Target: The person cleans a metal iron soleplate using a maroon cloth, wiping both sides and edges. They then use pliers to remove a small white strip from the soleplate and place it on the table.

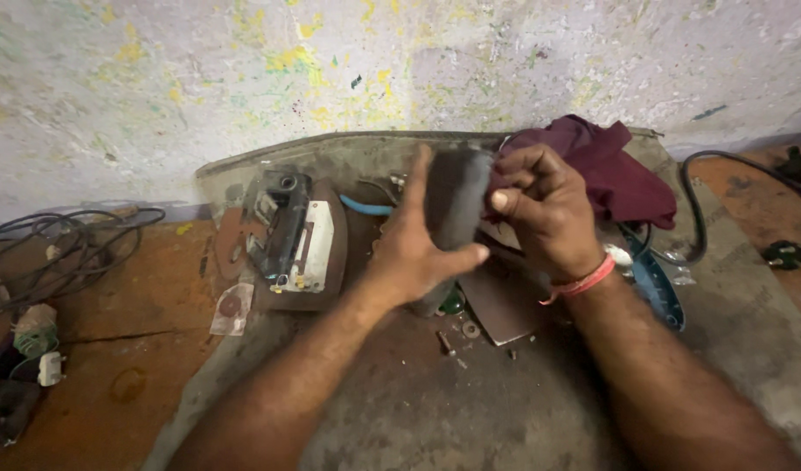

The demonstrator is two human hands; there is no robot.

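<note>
Head view, hands at centre over grey mat (470, 410). Dark grey oblong part (457, 201) held between both hands, raised above mat; motion-blurred, detail unclear. Long axis near upright, upper end tipped slightly right and toward far wall. Left hand (413, 253): palm against part's left face, fingers extended upward, thumb wrapped across near side. Grasping. Right hand (544, 209): fingers curled tight onto part's right edge, red band at wrist. Grasping.

No containers in view. Loose on mat, near hands: small screws and washer (470, 330). Left of hands: opened electric iron (296, 240), flat on mat, long axis running near-to-far. Far right: maroon cloth (610, 170), bunched, just behind right hand. Blue iron body (657, 288) right of right wrist. Far left on orange floor: tangled black cables (60, 240).
</note>
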